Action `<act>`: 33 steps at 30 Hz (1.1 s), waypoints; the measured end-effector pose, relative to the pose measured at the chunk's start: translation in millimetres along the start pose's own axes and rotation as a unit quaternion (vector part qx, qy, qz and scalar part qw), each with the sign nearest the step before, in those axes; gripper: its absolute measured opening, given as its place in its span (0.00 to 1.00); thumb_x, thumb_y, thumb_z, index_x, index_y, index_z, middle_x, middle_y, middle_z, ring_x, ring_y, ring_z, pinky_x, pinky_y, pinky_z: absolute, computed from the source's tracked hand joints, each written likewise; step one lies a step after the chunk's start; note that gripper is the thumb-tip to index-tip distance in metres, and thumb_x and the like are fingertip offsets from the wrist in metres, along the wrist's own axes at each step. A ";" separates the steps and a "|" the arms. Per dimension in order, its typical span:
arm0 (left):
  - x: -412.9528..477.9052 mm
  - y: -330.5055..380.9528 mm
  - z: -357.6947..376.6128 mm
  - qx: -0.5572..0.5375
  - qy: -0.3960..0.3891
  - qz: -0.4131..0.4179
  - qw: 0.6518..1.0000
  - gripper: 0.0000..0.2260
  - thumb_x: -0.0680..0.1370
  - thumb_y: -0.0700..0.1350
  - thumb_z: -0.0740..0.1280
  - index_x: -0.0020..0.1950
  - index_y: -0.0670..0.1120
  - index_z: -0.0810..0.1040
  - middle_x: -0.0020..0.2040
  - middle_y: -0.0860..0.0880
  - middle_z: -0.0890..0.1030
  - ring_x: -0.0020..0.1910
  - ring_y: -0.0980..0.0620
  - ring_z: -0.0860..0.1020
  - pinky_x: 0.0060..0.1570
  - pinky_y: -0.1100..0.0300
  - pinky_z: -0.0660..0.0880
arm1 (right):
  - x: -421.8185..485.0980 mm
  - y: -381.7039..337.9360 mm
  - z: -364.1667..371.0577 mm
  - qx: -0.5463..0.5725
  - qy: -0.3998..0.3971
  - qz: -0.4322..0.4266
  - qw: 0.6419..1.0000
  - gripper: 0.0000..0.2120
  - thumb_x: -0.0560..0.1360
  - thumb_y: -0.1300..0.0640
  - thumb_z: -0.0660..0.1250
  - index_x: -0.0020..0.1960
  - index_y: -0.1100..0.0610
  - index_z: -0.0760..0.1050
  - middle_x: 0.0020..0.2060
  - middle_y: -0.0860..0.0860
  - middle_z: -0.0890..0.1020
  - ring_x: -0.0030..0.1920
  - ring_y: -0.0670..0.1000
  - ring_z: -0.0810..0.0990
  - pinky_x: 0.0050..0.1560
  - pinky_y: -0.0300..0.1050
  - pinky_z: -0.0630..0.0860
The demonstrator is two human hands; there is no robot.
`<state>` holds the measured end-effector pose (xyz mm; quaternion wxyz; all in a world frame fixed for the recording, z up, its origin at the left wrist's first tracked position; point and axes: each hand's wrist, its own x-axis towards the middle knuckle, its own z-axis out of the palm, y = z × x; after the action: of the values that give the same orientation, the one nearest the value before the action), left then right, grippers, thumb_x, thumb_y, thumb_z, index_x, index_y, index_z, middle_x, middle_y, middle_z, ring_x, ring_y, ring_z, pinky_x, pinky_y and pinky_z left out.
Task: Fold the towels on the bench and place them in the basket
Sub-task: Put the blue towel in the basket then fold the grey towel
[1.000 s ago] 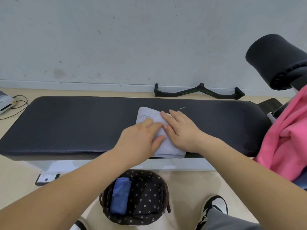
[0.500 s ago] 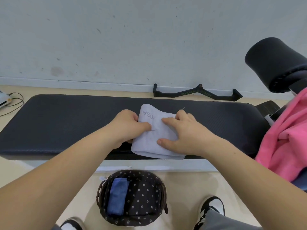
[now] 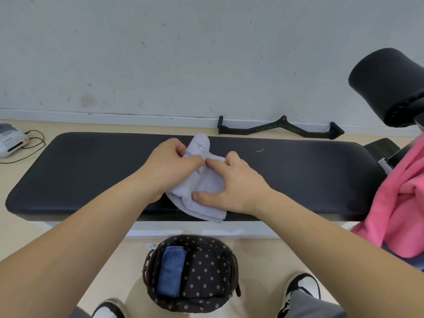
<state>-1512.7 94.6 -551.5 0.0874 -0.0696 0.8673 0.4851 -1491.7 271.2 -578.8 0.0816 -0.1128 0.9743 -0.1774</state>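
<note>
Centrally on desk (image 3: pixel 91 175), lavender towel (image 3: pixel 202 191), pinched by left grip (image 3: pixel 169 166) at upper fold, clutched by right grip (image 3: pixel 234 180) lower down; "GA" legible at its 12 o'clock corner; basket (image 3: pixel 234 260) at 6 o'clock.

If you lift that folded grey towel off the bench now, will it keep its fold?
Probably floppy: the grey towel droops past the bench edge at its near corner, and its far end curls up between the left hand and right hand. Likely light: it bunches easily in that grip. Support both sides on the way to the basket.
</note>
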 end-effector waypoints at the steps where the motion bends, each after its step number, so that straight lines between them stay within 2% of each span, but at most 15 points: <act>1: -2.1 0.8 0.7 0.009 -0.007 0.008 1.000 0.13 0.74 0.51 0.73 0.54 0.46 0.77 0.47 0.47 0.83 0.44 0.51 0.81 0.40 0.58 0.75 | 2.4 -2.1 5.2 0.002 0.009 0.001 1.000 0.34 0.67 0.25 0.68 0.69 0.39 0.69 0.50 0.46 0.65 0.54 0.51 0.70 0.52 0.51 0.76; 5: -10.5 7.7 6.9 0.056 -0.048 0.045 0.996 0.10 0.75 0.50 0.72 0.53 0.51 0.76 0.45 0.51 0.81 0.42 0.54 0.79 0.38 0.60 0.72 | 6.6 1.3 5.8 0.076 0.003 0.001 0.997 0.21 0.68 0.31 0.71 0.55 0.41 0.74 0.45 0.41 0.74 0.45 0.43 0.74 0.45 0.44 0.74; 7: -13.8 11.6 10.5 0.104 -0.049 0.076 0.990 0.10 0.74 0.50 0.72 0.53 0.53 0.76 0.44 0.53 0.80 0.42 0.55 0.79 0.39 0.59 0.73 | 3.8 10.5 -3.3 0.177 -0.012 0.009 0.984 0.13 0.71 0.42 0.75 0.48 0.46 0.76 0.37 0.40 0.76 0.37 0.41 0.74 0.40 0.39 0.71; 9: -18.3 14.8 16.8 0.172 -0.042 0.107 0.978 0.13 0.74 0.50 0.71 0.56 0.52 0.74 0.45 0.55 0.79 0.43 0.55 0.78 0.38 0.58 0.71 | -0.2 24.4 -12.3 0.286 -0.016 0.028 0.958 0.05 0.74 0.53 0.72 0.50 0.50 0.81 0.32 0.42 0.77 0.32 0.41 0.73 0.38 0.38 0.72; 11: -22.3 14.8 27.6 0.246 -0.038 0.139 0.959 0.18 0.75 0.49 0.69 0.64 0.51 0.72 0.50 0.54 0.77 0.47 0.52 0.77 0.41 0.56 0.73 | -3.2 37.1 -15.9 0.350 -0.023 0.067 0.934 0.10 0.79 0.57 0.67 0.58 0.49 0.82 0.35 0.47 0.82 0.34 0.44 0.78 0.36 0.41 0.75; 13: -25.9 14.1 37.6 0.276 -0.034 0.165 0.946 0.19 0.75 0.49 0.67 0.65 0.50 0.71 0.53 0.53 0.77 0.50 0.49 0.77 0.46 0.52 0.76 | -4.8 42.6 -14.6 0.384 -0.030 0.094 0.918 0.10 0.82 0.55 0.63 0.59 0.48 0.82 0.39 0.51 0.85 0.37 0.47 0.81 0.36 0.44 0.76; 16: -24.8 15.6 46.0 0.277 -0.012 0.198 0.940 0.04 0.74 0.46 0.64 0.48 0.50 0.71 0.44 0.53 0.76 0.43 0.49 0.76 0.37 0.53 0.74 | -4.0 43.2 -11.7 0.403 -0.028 0.112 0.908 0.14 0.85 0.50 0.58 0.54 0.50 0.82 0.40 0.52 0.85 0.37 0.48 0.81 0.37 0.44 0.76; 18: -26.5 17.5 52.0 0.286 -0.014 0.202 0.937 0.05 0.74 0.45 0.64 0.42 0.50 0.67 0.39 0.52 0.74 0.39 0.49 0.74 0.32 0.56 0.67 | -2.6 41.8 -11.8 0.421 -0.028 0.126 0.898 0.17 0.84 0.48 0.57 0.55 0.56 0.81 0.39 0.52 0.85 0.37 0.49 0.81 0.38 0.46 0.76; 20: -30.3 17.8 62.1 0.293 -0.032 0.197 0.935 0.02 0.77 0.46 0.63 0.48 0.49 0.72 0.40 0.51 0.77 0.38 0.49 0.77 0.32 0.56 0.71 | -1.7 39.9 -12.3 0.424 -0.016 0.134 0.896 0.19 0.84 0.45 0.58 0.54 0.58 0.79 0.37 0.52 0.84 0.35 0.49 0.82 0.37 0.46 0.77; 23: -32.4 21.1 67.5 0.271 -0.077 0.188 0.941 0.07 0.81 0.44 0.60 0.53 0.47 0.77 0.40 0.49 0.81 0.40 0.48 0.80 0.34 0.57 0.73 | -0.1 36.6 -10.9 0.399 0.019 0.152 0.904 0.16 0.84 0.44 0.60 0.58 0.56 0.77 0.38 0.52 0.85 0.31 0.45 0.81 0.34 0.42 0.78; 26: -23.3 18.7 47.8 0.188 -0.065 0.153 0.968 0.11 0.80 0.45 0.64 0.61 0.49 0.79 0.46 0.52 0.80 0.48 0.49 0.79 0.40 0.61 0.72 | 2.5 35.7 -8.7 0.399 0.033 0.164 0.902 0.15 0.83 0.45 0.63 0.61 0.55 0.74 0.39 0.56 0.86 0.31 0.46 0.83 0.33 0.41 0.79; 29: -14.7 4.3 29.7 0.244 -0.036 0.107 0.963 0.32 0.74 0.60 0.73 0.74 0.49 0.69 0.57 0.50 0.77 0.53 0.51 0.77 0.47 0.58 0.72 | 4.6 34.3 -6.7 0.379 0.033 0.172 0.909 0.14 0.83 0.45 0.63 0.61 0.54 0.72 0.37 0.56 0.86 0.31 0.47 0.82 0.32 0.41 0.78; 30: -14.8 2.0 29.3 0.244 -0.047 0.077 0.966 0.34 0.72 0.64 0.73 0.72 0.48 0.70 0.58 0.50 0.78 0.53 0.51 0.78 0.47 0.56 0.74 | 4.7 33.6 -6.5 0.371 0.034 0.173 0.912 0.13 0.83 0.45 0.63 0.60 0.54 0.73 0.37 0.56 0.86 0.32 0.48 0.82 0.33 0.42 0.79; 31: -17.5 1.9 30.5 0.214 -0.067 0.046 0.973 0.31 0.71 0.64 0.74 0.67 0.48 0.74 0.56 0.51 0.80 0.51 0.52 0.79 0.46 0.56 0.76 | 3.7 32.7 -6.5 0.364 0.033 0.170 0.915 0.13 0.83 0.46 0.62 0.60 0.54 0.74 0.36 0.56 0.86 0.32 0.48 0.82 0.34 0.42 0.79; 33: -24.8 0.8 34.2 0.078 -0.108 -0.011 0.991 0.20 0.71 0.57 0.78 0.56 0.49 0.79 0.48 0.52 0.84 0.44 0.55 0.83 0.39 0.60 0.79 | -1.2 29.5 -6.5 0.359 0.027 0.152 0.921 0.11 0.84 0.48 0.61 0.58 0.54 0.76 0.37 0.54 0.85 0.33 0.47 0.81 0.34 0.40 0.78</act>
<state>-1485.9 125.0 -563.0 0.1913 -0.0191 0.8871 0.4197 -1497.5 300.5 -583.4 0.1159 0.0783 0.8526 -0.5035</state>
